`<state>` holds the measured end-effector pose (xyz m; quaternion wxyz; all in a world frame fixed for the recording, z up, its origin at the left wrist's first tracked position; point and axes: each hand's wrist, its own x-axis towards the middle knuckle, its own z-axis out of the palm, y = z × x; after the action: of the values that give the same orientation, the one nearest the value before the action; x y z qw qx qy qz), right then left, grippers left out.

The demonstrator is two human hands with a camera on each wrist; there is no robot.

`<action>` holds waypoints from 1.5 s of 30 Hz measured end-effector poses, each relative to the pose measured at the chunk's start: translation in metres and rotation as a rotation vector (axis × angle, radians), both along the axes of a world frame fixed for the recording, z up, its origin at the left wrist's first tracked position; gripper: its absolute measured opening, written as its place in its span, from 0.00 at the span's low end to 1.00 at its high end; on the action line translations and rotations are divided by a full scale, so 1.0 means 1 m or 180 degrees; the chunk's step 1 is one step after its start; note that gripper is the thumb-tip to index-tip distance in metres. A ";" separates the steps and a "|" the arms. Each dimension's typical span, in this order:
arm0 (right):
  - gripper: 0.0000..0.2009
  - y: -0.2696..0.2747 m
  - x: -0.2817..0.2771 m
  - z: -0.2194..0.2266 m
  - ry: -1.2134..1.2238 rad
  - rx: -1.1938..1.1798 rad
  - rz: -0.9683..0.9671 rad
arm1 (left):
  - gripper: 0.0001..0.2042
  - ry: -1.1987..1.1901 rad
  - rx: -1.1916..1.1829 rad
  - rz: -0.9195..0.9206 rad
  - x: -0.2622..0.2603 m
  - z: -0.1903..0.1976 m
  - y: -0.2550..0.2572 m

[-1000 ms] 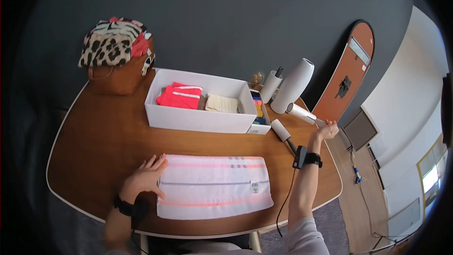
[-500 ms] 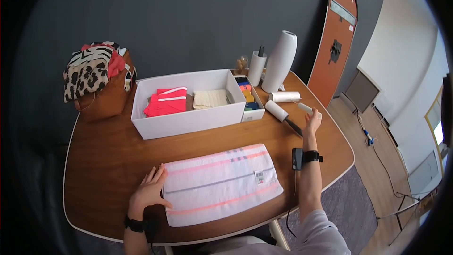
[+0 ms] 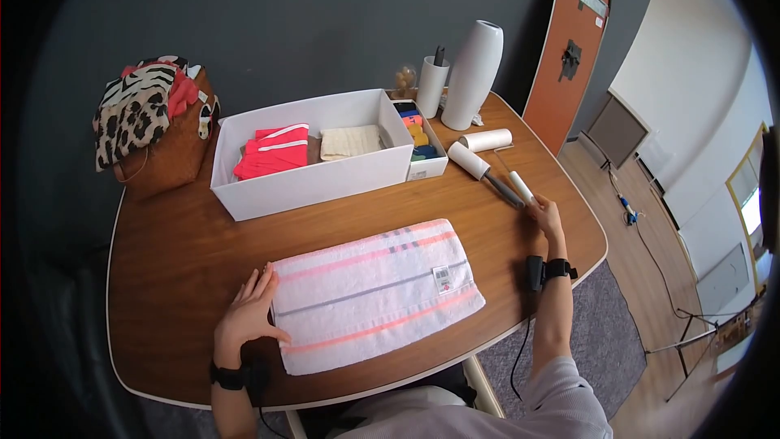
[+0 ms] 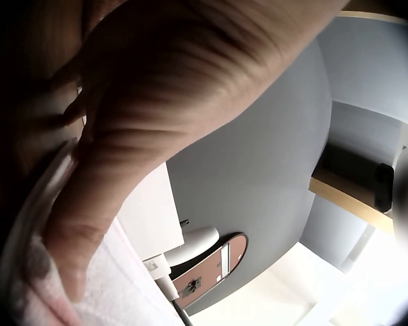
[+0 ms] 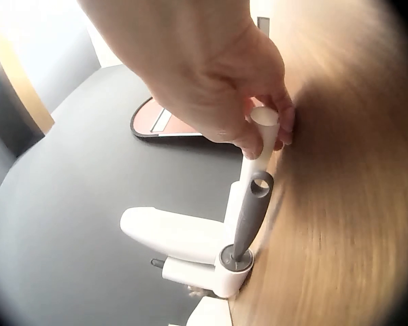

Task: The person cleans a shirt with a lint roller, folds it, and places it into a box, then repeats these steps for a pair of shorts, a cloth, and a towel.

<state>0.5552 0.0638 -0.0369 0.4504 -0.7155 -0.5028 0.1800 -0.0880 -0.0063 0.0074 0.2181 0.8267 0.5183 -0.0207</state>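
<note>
My left hand (image 3: 246,315) lies at the left edge of a folded white towel (image 3: 374,293) with pink, orange and grey stripes and a small label. Its fingers are straight and spread, and the thumb rests on the towel. On the right of the table, my right hand (image 3: 548,215) holds the white handle (image 3: 521,187) of a lint roller, fingertips close to the wood in the right wrist view. The white roll (image 3: 486,140) of that roller lies toward the vase. Just beside it is a second lint roller (image 3: 469,161) with a dark grey handle.
A white box (image 3: 325,183) holds a folded red garment (image 3: 275,153) and a cream cloth (image 3: 351,142). Next to it stands a smaller box (image 3: 428,167) of coloured items. Behind are a white vase (image 3: 474,77) and a cylinder (image 3: 433,85). A brown bag (image 3: 166,162) piled with clothes sits left.
My right hand has brought the white-handled lint roller down from a raised position to the table beside the grey-handled one. My left hand stays at the towel's edge. The head view has shifted.
</note>
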 end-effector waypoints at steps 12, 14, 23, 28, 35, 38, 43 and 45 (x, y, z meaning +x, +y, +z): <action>0.15 0.007 -0.032 0.022 -0.2452 -0.0045 -0.0335 | 0.60 -0.0001 -0.0043 0.0011 0.000 0.003 -0.001; 0.15 0.016 -0.059 0.035 -0.2562 -0.0013 -0.0165 | 0.60 0.0043 -0.0046 0.0014 -0.001 0.002 -0.001; 0.17 0.036 -0.131 0.050 -0.2317 -0.0978 0.0393 | 0.58 -0.0119 -0.0011 0.0031 -0.002 -0.001 -0.003; 0.21 0.060 -0.149 0.053 -0.2098 -0.1432 0.0521 | 0.55 -0.0169 0.0099 -0.0019 -0.002 -0.002 -0.004; 0.21 0.028 -0.187 0.085 -0.2291 -0.0467 0.0663 | 0.55 -0.0268 0.0260 0.0005 -0.002 -0.003 -0.005; 0.20 0.008 -0.201 0.087 -0.1498 -0.1721 0.1237 | 0.55 -0.0267 0.0286 -0.0016 -0.002 -0.006 -0.004; 0.19 -0.028 -0.213 0.080 -0.1211 -0.2400 0.1401 | 0.56 -0.0261 0.0284 -0.0010 -0.001 -0.005 -0.005; 0.17 -0.038 -0.209 0.067 -0.1155 -0.2229 0.1560 | 0.56 -0.0219 0.0277 -0.0004 -0.001 -0.004 -0.004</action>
<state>0.3459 0.0254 0.0301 0.0306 -0.7045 -0.6366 0.3121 -0.0888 -0.0105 0.0032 0.1996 0.8359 0.5104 0.0302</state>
